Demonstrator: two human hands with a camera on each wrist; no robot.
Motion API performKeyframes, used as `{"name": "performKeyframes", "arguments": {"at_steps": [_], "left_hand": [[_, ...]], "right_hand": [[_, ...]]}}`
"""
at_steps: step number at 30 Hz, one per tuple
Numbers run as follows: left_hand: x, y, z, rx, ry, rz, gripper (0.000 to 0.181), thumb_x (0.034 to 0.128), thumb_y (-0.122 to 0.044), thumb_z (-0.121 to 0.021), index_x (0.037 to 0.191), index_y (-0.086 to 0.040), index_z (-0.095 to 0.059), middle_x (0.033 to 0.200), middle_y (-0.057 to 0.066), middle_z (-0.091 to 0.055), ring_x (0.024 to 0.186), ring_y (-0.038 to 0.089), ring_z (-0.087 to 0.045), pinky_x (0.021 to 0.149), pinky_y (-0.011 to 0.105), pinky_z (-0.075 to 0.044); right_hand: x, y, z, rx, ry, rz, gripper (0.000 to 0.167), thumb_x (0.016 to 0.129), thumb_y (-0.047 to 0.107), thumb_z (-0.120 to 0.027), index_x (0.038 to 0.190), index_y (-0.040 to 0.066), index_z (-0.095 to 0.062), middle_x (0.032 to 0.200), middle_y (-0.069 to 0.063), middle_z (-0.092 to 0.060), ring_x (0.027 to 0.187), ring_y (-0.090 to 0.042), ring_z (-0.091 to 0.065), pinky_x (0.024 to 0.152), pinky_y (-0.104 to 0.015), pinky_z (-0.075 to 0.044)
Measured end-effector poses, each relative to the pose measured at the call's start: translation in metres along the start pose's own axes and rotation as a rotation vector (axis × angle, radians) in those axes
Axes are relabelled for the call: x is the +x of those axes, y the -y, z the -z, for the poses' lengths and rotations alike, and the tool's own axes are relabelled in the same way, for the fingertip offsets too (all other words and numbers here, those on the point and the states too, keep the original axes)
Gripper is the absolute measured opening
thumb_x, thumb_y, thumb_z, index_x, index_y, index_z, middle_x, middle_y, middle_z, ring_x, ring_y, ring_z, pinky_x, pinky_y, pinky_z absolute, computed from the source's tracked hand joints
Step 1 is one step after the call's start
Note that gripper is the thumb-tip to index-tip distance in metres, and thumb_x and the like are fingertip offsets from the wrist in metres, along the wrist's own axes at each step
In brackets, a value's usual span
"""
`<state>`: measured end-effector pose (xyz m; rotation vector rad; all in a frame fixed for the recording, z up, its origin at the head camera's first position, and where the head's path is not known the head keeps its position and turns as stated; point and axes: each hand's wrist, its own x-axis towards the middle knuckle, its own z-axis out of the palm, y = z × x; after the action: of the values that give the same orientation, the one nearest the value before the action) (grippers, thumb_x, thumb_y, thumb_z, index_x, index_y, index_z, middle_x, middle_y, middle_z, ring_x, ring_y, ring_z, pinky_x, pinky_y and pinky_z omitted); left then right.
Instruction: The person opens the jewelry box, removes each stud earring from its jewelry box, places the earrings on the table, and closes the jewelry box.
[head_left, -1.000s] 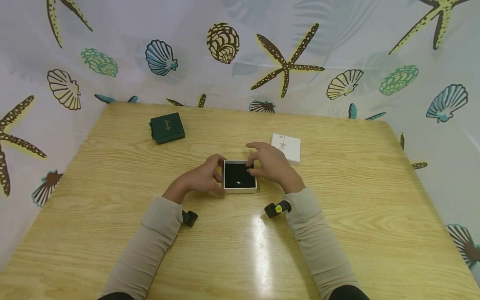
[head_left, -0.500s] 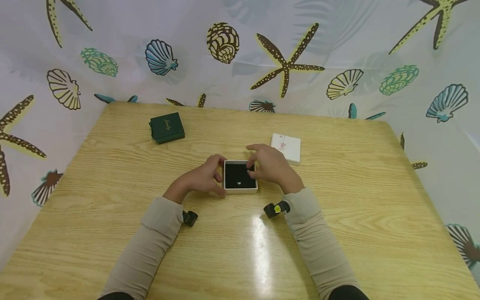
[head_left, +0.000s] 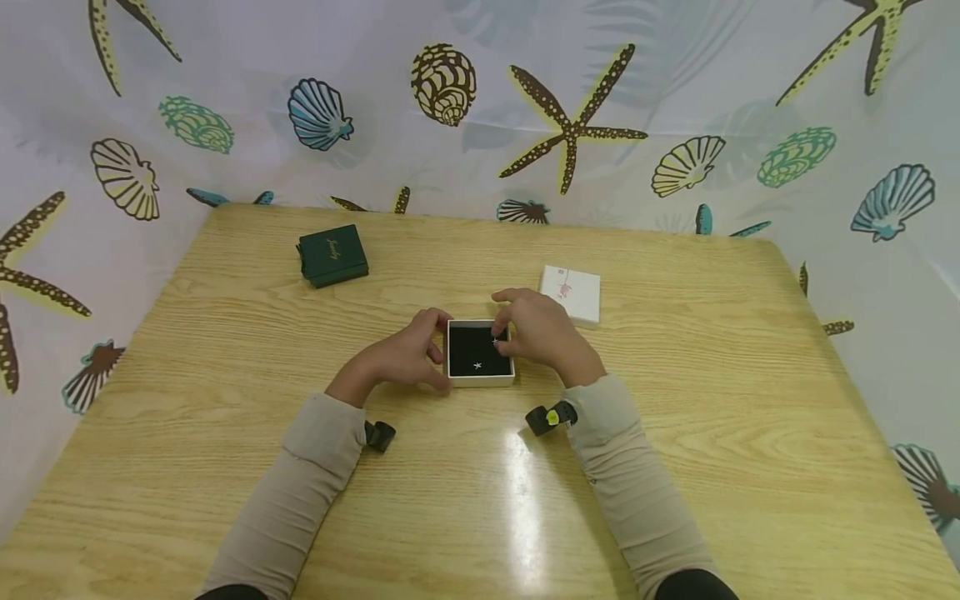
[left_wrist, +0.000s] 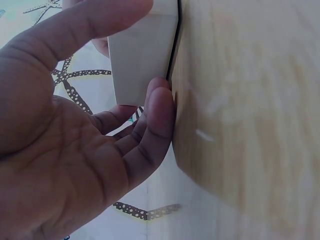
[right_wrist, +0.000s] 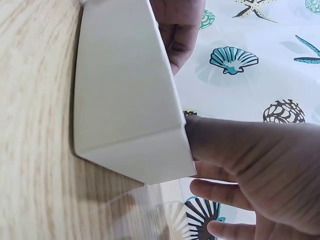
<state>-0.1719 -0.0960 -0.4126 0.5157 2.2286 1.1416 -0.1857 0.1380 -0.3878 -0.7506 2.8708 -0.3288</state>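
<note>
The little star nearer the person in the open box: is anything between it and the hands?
Nothing visible blocks the right hand, which reaches over the box. The box's left wall stands between the left hand and the star, which lies uncovered.

left hand (head_left: 405, 354): thumb (left_wrist: 95, 27), fingers (left_wrist: 160, 114) parted; right hand (head_left: 546, 331): index (head_left: 505, 317) bent; forearms (head_left: 296, 487) slanted inward

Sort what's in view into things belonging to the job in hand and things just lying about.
In the job:
open white box, held by the left hand
black insert, partly covered by the right hand
small star-shaped pieces on the insert

Apparently lying about:
green box
flat white piece, though possibly the open box's lid
</note>
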Motion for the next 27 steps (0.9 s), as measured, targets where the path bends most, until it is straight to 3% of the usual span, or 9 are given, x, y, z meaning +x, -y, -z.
{"name": "performKeyframes", "arguments": {"at_steps": [9,20,27], "left_hand": [[-0.0013,-0.0024,0.0007,-0.002,0.000,-0.002,0.090,0.0771,-0.008,-0.084,0.146,-0.003,-0.026,0.144,0.018,-0.034,0.110,0.029,-0.053,0.094,0.038,-0.047],[-0.0007,-0.0006,-0.0005,-0.010,0.002,-0.006,0.089,0.0770,-0.007,-0.084,0.145,-0.002,-0.027,0.144,0.018,-0.034,0.109,0.028,-0.053,0.093,0.038,-0.047],[0.0009,0.0009,-0.0002,-0.010,0.002,-0.007,0.089,0.0771,-0.008,-0.084,0.145,-0.003,-0.028,0.145,0.018,-0.033,0.110,0.028,-0.053,0.093,0.038,-0.048]], "right_hand": [[-0.0005,-0.0008,-0.0014,-0.030,-0.026,0.014,0.009,0.084,0.026,-0.079,0.088,0.018,-0.080,0.144,-0.005,-0.059,0.138,-0.029,-0.049,0.121,-0.058,-0.027],[0.0006,-0.0021,-0.0033,-0.068,-0.041,0.041,0.009,0.084,0.028,-0.079,0.085,0.019,-0.078,0.141,-0.006,-0.061,0.137,-0.029,-0.050,0.120,-0.056,-0.028],[0.0002,-0.0035,-0.0036,-0.036,-0.027,0.032,0.008,0.084,0.026,-0.079,0.087,0.019,-0.078,0.145,-0.006,-0.058,0.140,-0.030,-0.047,0.120,-0.057,-0.027]]}}
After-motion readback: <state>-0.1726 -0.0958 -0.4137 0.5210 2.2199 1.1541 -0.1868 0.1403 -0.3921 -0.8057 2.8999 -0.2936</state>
